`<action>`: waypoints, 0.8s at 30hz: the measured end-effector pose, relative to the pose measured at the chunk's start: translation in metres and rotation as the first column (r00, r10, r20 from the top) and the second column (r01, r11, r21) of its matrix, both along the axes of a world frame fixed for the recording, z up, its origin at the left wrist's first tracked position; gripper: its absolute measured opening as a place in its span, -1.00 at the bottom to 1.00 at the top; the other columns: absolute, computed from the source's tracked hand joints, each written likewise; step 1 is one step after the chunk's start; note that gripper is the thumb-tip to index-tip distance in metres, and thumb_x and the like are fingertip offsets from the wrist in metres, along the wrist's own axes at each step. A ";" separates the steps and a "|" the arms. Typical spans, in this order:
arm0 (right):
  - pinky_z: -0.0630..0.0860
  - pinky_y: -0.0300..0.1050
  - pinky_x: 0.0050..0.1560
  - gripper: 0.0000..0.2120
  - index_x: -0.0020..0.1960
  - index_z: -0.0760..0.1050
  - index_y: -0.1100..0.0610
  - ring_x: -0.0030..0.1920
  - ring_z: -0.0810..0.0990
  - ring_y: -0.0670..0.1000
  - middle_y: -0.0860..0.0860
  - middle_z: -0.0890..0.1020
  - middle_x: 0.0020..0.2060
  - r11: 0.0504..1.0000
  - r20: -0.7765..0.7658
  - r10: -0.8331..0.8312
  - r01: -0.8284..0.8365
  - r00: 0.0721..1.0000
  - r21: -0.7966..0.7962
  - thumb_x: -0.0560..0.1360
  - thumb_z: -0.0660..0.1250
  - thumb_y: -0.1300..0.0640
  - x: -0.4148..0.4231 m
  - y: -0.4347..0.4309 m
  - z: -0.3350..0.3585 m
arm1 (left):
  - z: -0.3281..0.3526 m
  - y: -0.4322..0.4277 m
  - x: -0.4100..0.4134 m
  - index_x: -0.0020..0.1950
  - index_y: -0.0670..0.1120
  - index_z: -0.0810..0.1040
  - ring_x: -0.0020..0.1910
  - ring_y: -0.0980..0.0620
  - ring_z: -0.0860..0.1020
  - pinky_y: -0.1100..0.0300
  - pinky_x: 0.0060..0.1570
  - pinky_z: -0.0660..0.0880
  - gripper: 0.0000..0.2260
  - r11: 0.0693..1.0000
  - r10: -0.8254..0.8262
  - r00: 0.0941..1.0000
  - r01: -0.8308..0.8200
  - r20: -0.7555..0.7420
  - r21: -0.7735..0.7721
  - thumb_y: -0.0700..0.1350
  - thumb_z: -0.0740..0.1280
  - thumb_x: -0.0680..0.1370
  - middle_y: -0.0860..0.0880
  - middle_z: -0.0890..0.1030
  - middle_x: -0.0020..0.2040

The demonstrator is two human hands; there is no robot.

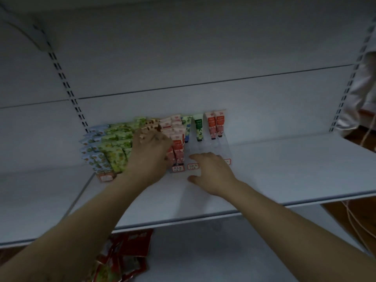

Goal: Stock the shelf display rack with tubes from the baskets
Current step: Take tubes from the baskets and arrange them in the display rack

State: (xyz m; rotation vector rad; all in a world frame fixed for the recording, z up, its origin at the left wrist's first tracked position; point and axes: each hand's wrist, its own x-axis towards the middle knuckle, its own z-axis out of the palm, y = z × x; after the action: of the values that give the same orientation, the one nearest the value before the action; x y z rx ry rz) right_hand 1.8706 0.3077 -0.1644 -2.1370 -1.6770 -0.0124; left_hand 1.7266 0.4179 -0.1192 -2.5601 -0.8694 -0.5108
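Observation:
A clear stepped display rack [221, 148] stands on the white shelf [284, 171], against the back panel. Its left columns are packed with blue tubes [92, 151], green tubes [117, 147], brown tubes [151, 124] and pink-red tubes [176, 139]. On the right, only the back row holds tubes: a blue-green one [186, 127], a green one [198, 127] and two red ones [215, 124]. My left hand [150, 153] reaches into the brown and pink-red columns, fingers curled among the tubes; whether it holds one is hidden. My right hand [211, 174] rests open on the rack's front edge.
Price labels [192, 166] line the rack's front. Red snack packets [126, 255] lie on the lower shelf at the bottom left. Slotted uprights [67, 84] flank the bay. A person in light clothing [360, 88] stands at the far right, beside cables [356, 220].

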 end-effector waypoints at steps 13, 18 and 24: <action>0.43 -0.18 0.03 -0.48 0.35 0.38 0.00 0.10 0.51 -0.03 -0.05 0.53 0.19 0.931 0.011 0.044 -0.037 0.999 -0.364 0.47 0.34 -0.19 -0.072 -0.144 -0.065 | -0.143 -0.145 -0.075 0.29 0.02 0.43 0.22 -0.05 0.43 0.06 0.13 0.28 -0.60 0.906 -0.262 0.958 0.204 -0.114 -0.371 0.20 0.25 0.54 0.00 0.51 0.22; 0.45 -0.08 0.09 -0.43 0.40 0.32 0.03 0.16 0.50 0.07 0.03 0.51 0.22 0.744 -0.028 -0.046 0.015 0.999 -0.668 0.47 0.36 -0.14 -0.072 -0.170 -0.150 | -0.224 -0.165 -0.070 0.34 0.00 0.39 0.27 -0.09 0.39 0.01 0.22 0.28 -0.57 0.812 -0.261 0.921 0.049 -0.287 -0.582 0.18 0.26 0.54 -0.04 0.47 0.27; 0.52 0.01 -0.09 -0.53 0.36 0.39 0.13 -0.16 0.51 0.09 0.12 0.56 0.08 0.480 -0.099 -0.173 -0.004 0.980 -0.877 0.50 0.37 0.05 -0.067 -0.187 -0.222 | -0.308 -0.185 -0.076 0.29 -0.02 0.44 0.26 -0.08 0.41 -0.02 0.24 0.27 -0.61 0.689 -0.249 0.888 -0.119 -0.387 -0.715 0.16 0.25 0.55 -0.05 0.50 0.25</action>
State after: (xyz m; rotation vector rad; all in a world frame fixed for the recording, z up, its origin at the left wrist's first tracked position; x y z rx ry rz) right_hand 1.8034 0.1206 -0.3867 -2.7845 -1.6181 1.2578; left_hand 1.6504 0.2326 -0.4274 -3.2068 -0.9140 0.5670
